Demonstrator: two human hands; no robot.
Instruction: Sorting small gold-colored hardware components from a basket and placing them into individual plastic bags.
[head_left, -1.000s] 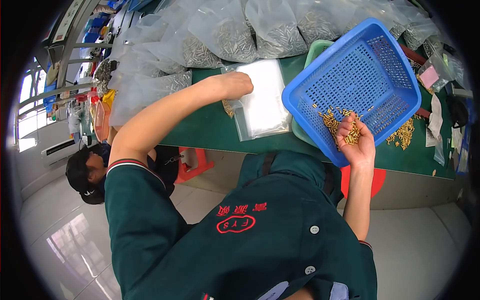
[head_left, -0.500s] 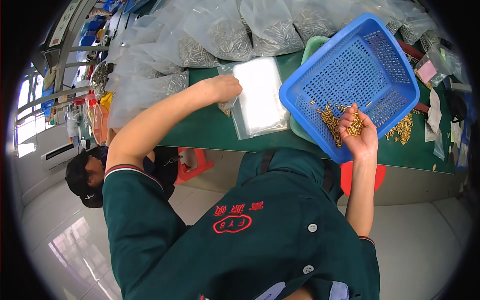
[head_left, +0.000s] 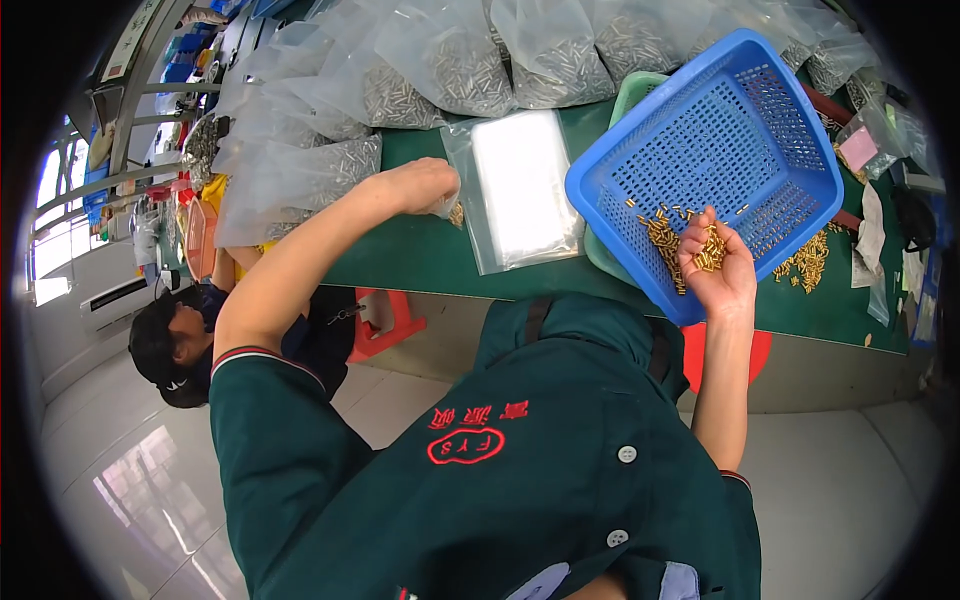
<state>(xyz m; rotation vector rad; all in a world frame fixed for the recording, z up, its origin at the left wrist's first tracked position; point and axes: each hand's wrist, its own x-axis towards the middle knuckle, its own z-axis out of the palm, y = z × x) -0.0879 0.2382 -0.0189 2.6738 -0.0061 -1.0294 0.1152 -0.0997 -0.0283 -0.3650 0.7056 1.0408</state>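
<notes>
My right hand is turned palm up over the near corner of the blue plastic basket, its fingers curled around a heap of small brass-coloured metal pieces. More loose brass pieces lie in the basket beside that hand. To the left, my left hand is closed on the edge of a small clear plastic bag. Some brass-coloured pieces show at the bag's lower end; the fingertips are mostly hidden. Right of this hand, a stack of flat clear bags lies on the green table.
Filled bags of silver-coloured metal pieces line the back of the table. A green basket sits under the blue one. Loose brass pieces lie to its right. At left, a person in a black cap sits near a red stool.
My left hand has moved left with the small bag, away from the stack of flat bags. My right hand stays in place with its handful of brass pieces.
</notes>
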